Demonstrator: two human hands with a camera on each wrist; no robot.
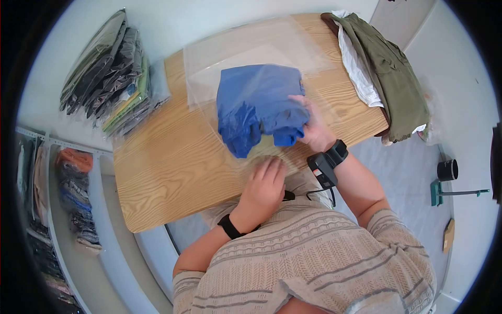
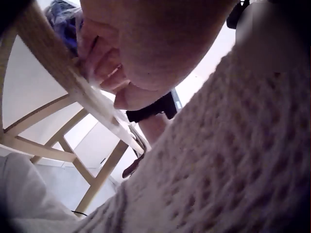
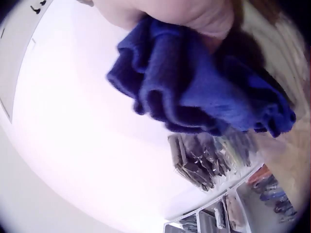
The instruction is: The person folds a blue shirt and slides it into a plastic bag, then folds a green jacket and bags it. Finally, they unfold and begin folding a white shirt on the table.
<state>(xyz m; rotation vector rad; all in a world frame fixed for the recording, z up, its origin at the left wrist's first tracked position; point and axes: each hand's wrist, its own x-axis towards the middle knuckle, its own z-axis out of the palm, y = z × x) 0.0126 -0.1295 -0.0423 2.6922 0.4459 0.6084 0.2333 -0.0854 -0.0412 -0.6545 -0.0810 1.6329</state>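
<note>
A folded blue garment (image 1: pixel 259 97) lies over the wooden table, its near edge bunched and uneven, with clear plastic film over part of it. My right hand (image 1: pixel 315 125) grips the garment's right side, thumb on top. In the right wrist view the gathered folds of blue cloth (image 3: pixel 194 87) hang below that hand. Close to the table's front edge, my left hand (image 1: pixel 265 187) holds the near end of a clear plastic bag (image 1: pixel 253 159), its fingers bent over the film. The left wrist view shows these fingers (image 2: pixel 104 63) beside the table edge, with their tips partly hidden.
More flat clear bags (image 1: pixel 201 68) lie at the back of the wooden table (image 1: pixel 167 172). An olive garment (image 1: pixel 387 73) and white cloth (image 1: pixel 361 76) drape over the right end. Bagged folded clothes (image 1: pixel 112 68) are stacked at the left, above a shelf (image 1: pixel 99 209) with more bagged clothes.
</note>
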